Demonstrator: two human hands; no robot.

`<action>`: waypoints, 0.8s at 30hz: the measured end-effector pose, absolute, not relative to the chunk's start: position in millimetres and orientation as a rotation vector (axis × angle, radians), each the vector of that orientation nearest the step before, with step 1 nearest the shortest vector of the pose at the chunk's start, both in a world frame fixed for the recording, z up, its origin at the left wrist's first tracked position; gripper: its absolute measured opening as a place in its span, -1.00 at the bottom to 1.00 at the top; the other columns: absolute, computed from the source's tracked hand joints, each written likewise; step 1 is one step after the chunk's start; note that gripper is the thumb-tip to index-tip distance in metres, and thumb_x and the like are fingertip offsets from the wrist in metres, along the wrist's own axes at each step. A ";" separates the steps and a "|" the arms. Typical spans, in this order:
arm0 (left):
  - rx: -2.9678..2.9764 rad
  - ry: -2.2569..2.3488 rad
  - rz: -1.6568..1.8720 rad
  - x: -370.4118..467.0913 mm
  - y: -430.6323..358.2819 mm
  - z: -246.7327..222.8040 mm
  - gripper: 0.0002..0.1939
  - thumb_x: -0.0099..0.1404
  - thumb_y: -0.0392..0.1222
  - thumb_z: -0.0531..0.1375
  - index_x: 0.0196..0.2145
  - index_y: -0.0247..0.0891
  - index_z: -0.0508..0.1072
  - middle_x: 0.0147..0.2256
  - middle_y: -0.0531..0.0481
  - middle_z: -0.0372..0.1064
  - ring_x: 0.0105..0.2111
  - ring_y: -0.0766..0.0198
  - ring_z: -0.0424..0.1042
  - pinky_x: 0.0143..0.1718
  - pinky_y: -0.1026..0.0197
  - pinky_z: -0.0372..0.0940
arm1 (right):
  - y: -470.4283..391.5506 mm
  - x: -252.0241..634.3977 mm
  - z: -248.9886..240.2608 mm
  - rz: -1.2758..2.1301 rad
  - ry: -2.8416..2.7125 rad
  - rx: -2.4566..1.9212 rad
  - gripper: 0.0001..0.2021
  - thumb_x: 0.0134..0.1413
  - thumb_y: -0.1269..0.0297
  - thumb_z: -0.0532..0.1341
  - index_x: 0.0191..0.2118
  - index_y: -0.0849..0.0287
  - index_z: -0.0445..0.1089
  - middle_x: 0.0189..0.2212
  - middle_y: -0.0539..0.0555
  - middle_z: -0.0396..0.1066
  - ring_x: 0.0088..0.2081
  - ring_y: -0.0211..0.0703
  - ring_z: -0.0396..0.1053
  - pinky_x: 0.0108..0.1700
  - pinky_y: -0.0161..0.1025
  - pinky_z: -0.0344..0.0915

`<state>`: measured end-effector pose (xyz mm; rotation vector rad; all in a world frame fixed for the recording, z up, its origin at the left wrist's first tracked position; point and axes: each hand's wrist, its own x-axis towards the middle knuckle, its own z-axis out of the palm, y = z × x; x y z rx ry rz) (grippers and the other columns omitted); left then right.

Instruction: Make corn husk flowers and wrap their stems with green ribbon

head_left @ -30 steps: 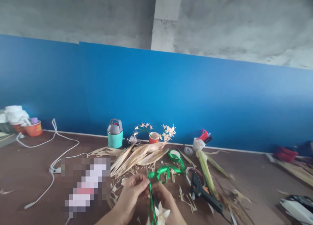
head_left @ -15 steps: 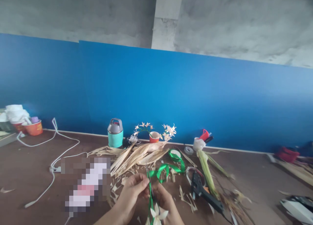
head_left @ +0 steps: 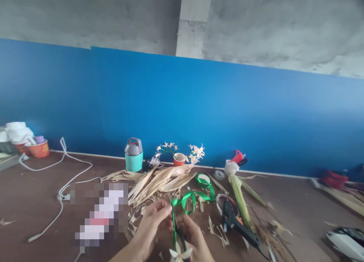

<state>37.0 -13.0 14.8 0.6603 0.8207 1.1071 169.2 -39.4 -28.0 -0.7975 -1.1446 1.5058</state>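
My left hand (head_left: 153,218) pinches the upper end of a green-wrapped flower stem (head_left: 174,228) between thumb and fingers. At the stem's lower end is a pale, pointed-petal flower (head_left: 179,253), which looks made of dried husk. My right hand (head_left: 192,233) is closed on dark-handled scissors (head_left: 171,203), whose blades point up past my left fingertips beside the stem. Green ribbon (head_left: 189,195) runs from near the blades to a roll behind. Whether the ribbon is still joined to the stem, I cannot tell. Fingers partly hide the stem and the scissors' handles.
Dried husks (head_left: 165,178) lie behind my hands, with scraps around. At right are a black glue gun (head_left: 240,224) and a green stalk (head_left: 241,201). A turquoise container (head_left: 134,157) and an orange cup (head_left: 179,161) with husk flowers stand by the blue partition (head_left: 182,102). White cable (head_left: 74,174) lies left.
The flower has shifted slightly down and left, and more of the scissors' handle shows beside the stem. Both hands stay in nearly the same place.
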 end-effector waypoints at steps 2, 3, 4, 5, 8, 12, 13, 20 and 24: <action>0.689 0.841 1.121 35.9 -13.8 17.6 -0.69 -0.08 -0.08 0.39 -0.58 -0.27 0.34 -0.66 0.14 0.29 -0.68 0.43 0.26 -0.63 0.38 0.16 | -39.7 167.5 -26.9 1.520 -1.154 -0.804 -0.62 -0.22 0.10 0.42 -0.38 0.16 0.25 -0.52 -0.02 0.34 -0.53 -0.30 0.26 -0.50 -0.39 0.12; 0.709 0.857 1.130 35.0 -13.7 18.9 -0.70 -0.05 -0.08 0.37 -0.59 -0.26 0.33 -0.68 0.16 0.27 -0.69 0.44 0.24 -0.64 0.39 0.14 | -39.9 166.5 -25.8 1.522 -1.166 -0.812 -0.62 -0.24 0.12 0.43 -0.39 0.17 0.25 -0.56 -0.04 0.32 -0.55 -0.32 0.24 -0.51 -0.40 0.11; 0.737 0.874 1.135 33.9 -13.2 20.1 -0.71 -0.04 -0.08 0.36 -0.59 -0.26 0.33 -0.69 0.16 0.25 -0.70 0.44 0.22 -0.65 0.39 0.13 | -40.3 165.5 -24.6 1.517 -1.175 -0.827 -0.62 -0.25 0.14 0.44 -0.40 0.18 0.26 -0.58 -0.06 0.30 -0.57 -0.33 0.22 -0.53 -0.41 0.08; 0.767 0.898 1.139 32.6 -12.4 21.3 -0.72 -0.04 -0.09 0.35 -0.60 -0.27 0.33 -0.70 0.16 0.24 -0.70 0.44 0.22 -0.66 0.40 0.12 | -40.7 164.5 -23.4 1.512 -1.185 -0.847 -0.62 -0.25 0.15 0.44 -0.39 0.19 0.27 -0.61 -0.08 0.27 -0.59 -0.35 0.19 -0.55 -0.42 0.05; 0.854 0.965 1.132 28.7 -9.0 25.0 -0.73 -0.11 -0.10 0.36 -0.60 -0.28 0.36 -0.70 0.15 0.25 -0.69 0.42 0.23 -0.67 0.39 0.13 | -41.8 162.6 -21.5 1.488 -1.202 -0.907 -0.63 -0.21 0.14 0.42 -0.38 0.21 0.28 -0.65 -0.13 0.21 -0.65 -0.43 0.07 -0.60 -0.43 -0.05; 0.909 0.977 1.102 25.5 -5.3 26.6 -0.75 -0.12 -0.11 0.35 -0.59 -0.30 0.38 -0.70 0.12 0.28 -0.69 0.39 0.25 -0.68 0.37 0.15 | -42.5 163.6 -23.2 1.451 -1.235 -0.931 -0.63 -0.17 0.10 0.40 -0.37 0.23 0.29 -0.65 -0.14 0.18 -0.64 -0.44 0.03 -0.60 -0.43 -0.10; 0.917 0.976 1.092 25.1 -4.8 26.2 -0.76 -0.11 -0.12 0.34 -0.59 -0.30 0.38 -0.70 0.11 0.28 -0.69 0.38 0.26 -0.67 0.36 0.15 | -42.6 164.3 -23.9 1.452 -1.248 -0.936 -0.63 -0.15 0.09 0.39 -0.36 0.23 0.29 -0.64 -0.13 0.19 -0.63 -0.44 0.04 -0.59 -0.43 -0.09; 0.894 0.979 1.070 24.9 -4.6 22.1 -0.80 -0.07 -0.16 0.30 -0.61 -0.29 0.36 -0.68 0.08 0.33 -0.66 0.35 0.34 -0.60 0.34 0.21 | -42.2 165.8 -22.5 1.460 -1.271 -0.940 -0.65 -0.12 0.07 0.36 -0.36 0.20 0.27 -0.65 -0.15 0.16 -0.64 -0.42 0.02 -0.58 -0.40 -0.07; 0.881 0.975 1.074 25.4 -4.7 23.4 -0.81 -0.05 -0.17 0.29 -0.62 -0.29 0.36 -0.70 0.08 0.34 -0.66 0.35 0.33 -0.58 0.34 0.21 | -42.2 164.2 -23.1 1.494 -1.250 -0.884 -0.62 -0.16 0.05 0.38 -0.39 0.17 0.24 -0.64 -0.15 0.17 -0.64 -0.43 0.01 -0.60 -0.41 -0.10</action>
